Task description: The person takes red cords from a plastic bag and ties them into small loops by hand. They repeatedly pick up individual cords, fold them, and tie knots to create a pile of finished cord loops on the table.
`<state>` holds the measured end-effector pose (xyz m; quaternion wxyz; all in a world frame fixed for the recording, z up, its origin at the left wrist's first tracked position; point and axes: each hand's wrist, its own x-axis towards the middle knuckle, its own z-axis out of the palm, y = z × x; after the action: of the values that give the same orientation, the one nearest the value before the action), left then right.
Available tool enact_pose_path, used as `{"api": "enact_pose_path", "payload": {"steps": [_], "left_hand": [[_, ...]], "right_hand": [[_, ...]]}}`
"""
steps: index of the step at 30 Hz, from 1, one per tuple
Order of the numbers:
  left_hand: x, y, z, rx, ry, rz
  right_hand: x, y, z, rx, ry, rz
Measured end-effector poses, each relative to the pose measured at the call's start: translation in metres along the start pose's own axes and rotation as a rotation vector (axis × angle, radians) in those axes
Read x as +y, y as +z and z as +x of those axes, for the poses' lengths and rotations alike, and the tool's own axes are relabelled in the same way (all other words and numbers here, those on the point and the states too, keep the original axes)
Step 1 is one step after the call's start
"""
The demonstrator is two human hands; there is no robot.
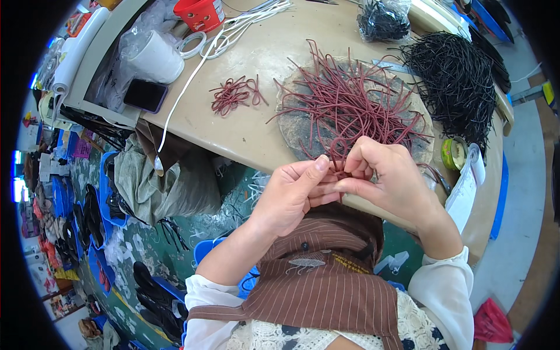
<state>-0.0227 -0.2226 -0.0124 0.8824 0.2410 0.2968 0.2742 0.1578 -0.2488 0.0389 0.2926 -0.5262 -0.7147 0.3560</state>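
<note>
Close together at the table's near edge, my left hand (294,189) and my right hand (382,175) pinch a dark red cord (337,158) between them. A small loop of it rises above the fingertips; the rest is hidden by the fingers. Just beyond lies a loose heap of dark red cords (356,105) on a round, worn grey board (291,125). To the left of that board, a small pile of looped or knotted red cords (233,95) rests on the table.
A large bundle of black cords (452,79) lies at the right. Beside it are a green-yellow tape roll (453,153) and scissors (437,177). Far left hold a phone (145,95), a white spool (156,58), a red tub (199,13) and a white cable (192,87).
</note>
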Motion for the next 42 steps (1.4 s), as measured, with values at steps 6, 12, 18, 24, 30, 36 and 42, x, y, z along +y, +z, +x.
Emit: {"api": "enact_pose_path", "payload": {"steps": [6,12,18,24,30,36,42], "left_hand": [[-0.005,0.004,-0.001,-0.043,-0.082,0.038],[-0.002,0.007,0.004,0.079,0.042,0.057],[-0.006,0.01,0.01,0.157,0.16,0.138],[-0.007,0.012,0.015,0.138,0.434,0.358],[-0.006,0.008,0.018,0.147,0.548,0.501],[-0.021,0.003,0.023,0.141,0.674,0.317],[0.025,-0.017,0.009,-0.218,0.005,0.151]], "right_hand": [[-0.008,-0.001,-0.002,0.022,-0.068,-0.186],[0.014,0.018,-0.009,0.279,-0.083,-0.005],[0.022,0.026,-0.017,0.271,0.111,0.254],[0.02,0.019,-0.019,0.122,0.293,0.653],[0.023,0.019,-0.019,0.053,0.343,0.807],[0.023,0.031,-0.024,0.174,0.18,0.542],[0.015,-0.019,-0.01,-0.188,0.096,0.309]]}}
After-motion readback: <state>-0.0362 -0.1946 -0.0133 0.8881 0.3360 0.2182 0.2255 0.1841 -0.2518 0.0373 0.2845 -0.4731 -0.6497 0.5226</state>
